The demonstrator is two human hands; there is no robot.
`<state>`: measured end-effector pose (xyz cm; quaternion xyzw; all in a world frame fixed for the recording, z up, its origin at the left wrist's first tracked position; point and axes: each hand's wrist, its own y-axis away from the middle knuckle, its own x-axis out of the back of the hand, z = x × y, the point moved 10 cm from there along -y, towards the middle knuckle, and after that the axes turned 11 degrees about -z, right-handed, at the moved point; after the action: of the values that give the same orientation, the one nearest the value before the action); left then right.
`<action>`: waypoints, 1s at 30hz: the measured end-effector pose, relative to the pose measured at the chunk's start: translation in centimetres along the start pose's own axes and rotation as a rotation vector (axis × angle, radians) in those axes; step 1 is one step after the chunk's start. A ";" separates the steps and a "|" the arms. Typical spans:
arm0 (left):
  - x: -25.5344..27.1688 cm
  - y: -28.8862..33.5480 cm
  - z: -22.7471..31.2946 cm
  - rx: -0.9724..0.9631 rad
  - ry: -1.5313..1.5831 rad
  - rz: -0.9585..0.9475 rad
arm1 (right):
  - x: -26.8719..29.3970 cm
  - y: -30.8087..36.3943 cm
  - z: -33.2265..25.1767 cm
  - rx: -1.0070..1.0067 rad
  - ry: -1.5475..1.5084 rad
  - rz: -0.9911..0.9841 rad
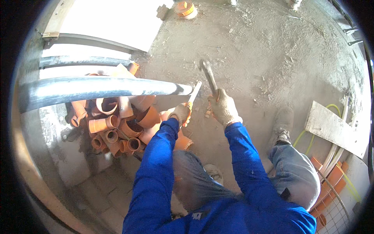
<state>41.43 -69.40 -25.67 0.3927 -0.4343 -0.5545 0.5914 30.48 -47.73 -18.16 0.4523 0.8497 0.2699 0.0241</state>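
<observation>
My left hand (181, 113), in a pale work glove, is closed round a flat, pale, blade-like strip (196, 92). The strip stands up at a slant beside the end of a long grey pipe (117, 86); whether it touches the pipe I cannot tell. In my gloved right hand (225, 108) is a hammer (210, 78), gripped by its handle with its head pointing away from me. The hammer head is over the floor, to the right of the strip and apart from it. Below the pipe lies a heap of orange pipe fittings (103, 124), close to my left forearm.
A second grey pipe (82, 61) runs behind the first. An orange-capped pipe stub (184, 8) rises from the rough concrete floor (249, 58). At right lie a board (331, 126), a yellow-green cable (309, 144) and orange pipes (331, 191) by wire mesh. Bright panels stand at upper left.
</observation>
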 end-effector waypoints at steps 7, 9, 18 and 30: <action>-0.1 -0.5 0.2 -0.017 -0.182 0.030 | 1.2 0.1 -3.0 0.157 0.011 0.179; 0.6 -1.1 -0.8 0.174 -0.187 0.093 | -1.1 -0.8 -2.2 0.068 0.390 -0.017; 0.3 -4.0 0.6 0.175 0.050 -0.105 | 3.3 -1.3 -5.0 0.214 -0.139 0.217; -1.3 -0.2 2.7 0.263 -0.057 -0.124 | 3.1 -3.0 -0.2 -0.160 -0.338 -0.039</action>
<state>38.78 -68.11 -25.05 0.4772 -0.4945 -0.5392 0.4868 26.32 -46.72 -18.74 0.4712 0.8180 0.2562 0.2077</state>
